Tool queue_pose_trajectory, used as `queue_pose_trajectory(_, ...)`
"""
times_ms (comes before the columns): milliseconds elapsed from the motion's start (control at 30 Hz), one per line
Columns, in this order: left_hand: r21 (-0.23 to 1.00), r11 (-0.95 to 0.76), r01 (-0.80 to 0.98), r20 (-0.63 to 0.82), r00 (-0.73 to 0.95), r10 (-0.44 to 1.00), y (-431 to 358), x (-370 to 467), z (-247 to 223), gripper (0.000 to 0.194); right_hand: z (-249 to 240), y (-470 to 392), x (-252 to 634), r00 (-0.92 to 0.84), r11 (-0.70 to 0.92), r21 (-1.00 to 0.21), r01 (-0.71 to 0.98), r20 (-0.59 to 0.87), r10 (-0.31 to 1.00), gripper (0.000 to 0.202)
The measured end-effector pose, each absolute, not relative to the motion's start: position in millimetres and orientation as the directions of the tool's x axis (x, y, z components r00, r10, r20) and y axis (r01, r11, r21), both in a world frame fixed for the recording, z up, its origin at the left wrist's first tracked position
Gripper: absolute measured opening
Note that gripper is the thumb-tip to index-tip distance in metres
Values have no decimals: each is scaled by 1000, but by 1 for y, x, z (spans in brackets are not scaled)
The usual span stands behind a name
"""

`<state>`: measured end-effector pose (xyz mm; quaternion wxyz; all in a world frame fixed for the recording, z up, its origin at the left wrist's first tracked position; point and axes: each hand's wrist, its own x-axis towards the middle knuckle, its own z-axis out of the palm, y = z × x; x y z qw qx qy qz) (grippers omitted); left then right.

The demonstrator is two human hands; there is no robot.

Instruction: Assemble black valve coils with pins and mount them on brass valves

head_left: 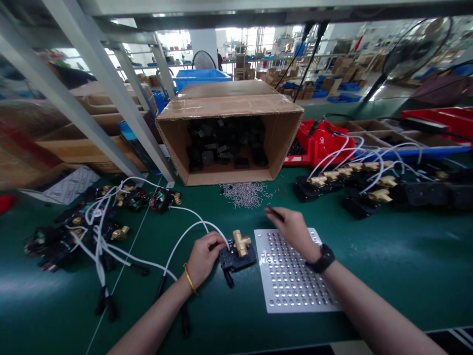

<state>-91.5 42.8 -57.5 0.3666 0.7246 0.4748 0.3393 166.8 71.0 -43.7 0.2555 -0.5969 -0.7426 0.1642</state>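
My left hand (205,256) is closed on the left edge of a black plastic housing (238,260), with thumb and fingers near the base of its white cable (186,228). A brass tee fitting (241,243) stands up from the housing, which lies on the green bench. My right hand (295,231), with a black watch on the wrist, grips a slim dark tool (274,212) that looks like tweezers. This hand is over the upper part of a white sheet (263,276) bearing rows of small round shiny pieces. A pile of small screws (246,195) lies just beyond the tool's tip.
A cardboard box (221,106) on its side holds black housings (225,143). Wired assemblies with brass fittings (120,233) lie at left, and more brass-fitted units (345,172) stand at right by a red bin (328,143). Metal shelf posts (96,93) rise at left.
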Motion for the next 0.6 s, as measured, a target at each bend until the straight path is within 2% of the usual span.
queue_pose_trajectory(67, 743, -448, 497, 265, 396, 879, 43, -93, -58, 17, -46, 93, 182, -36, 132, -514, 848, 193, 981, 27)
queue_pose_trajectory(133, 599, -602, 528, 370, 484, 793, 43, -94, -58, 23, -50, 111, 190, -18, 100, -482, 870, 172, 985, 22)
queue_pose_trajectory(200, 503, -687, 525, 427, 540, 725, 44, -96, -58, 28, -54, 122, 189, -45, 108, -462, 880, 144, 988, 11)
queue_pose_trajectory(300, 498, -705, 505, 435, 558, 707, 42, -99, -58, 30, -54, 127, 180, -73, 124, -463, 877, 128, 989, 7)
queue_pose_trajectory(433, 558, -659, 504, 337, 588, 736, 36, -99, -56, 33, -38, 107, 171, -90, 159, -524, 837, 155, 984, 10)
queue_pose_trajectory(467, 561, -644, 520, 298, 599, 743, 33, -100, -55, 36, -34, 96, 170, -95, 171, -556, 814, 163, 982, 10)
queue_pose_trajectory(533, 541, -621, 568, 213, 621, 754, 27, -103, -48, 41, -27, 67, 166, -94, 147, -693, 706, 114, 989, 13)
queue_pose_trajectory(600, 497, -593, 633, 138, 617, 775, 23, -110, -34, 41, -26, 34, 160, -107, -31, -899, 436, -86, 990, 21)
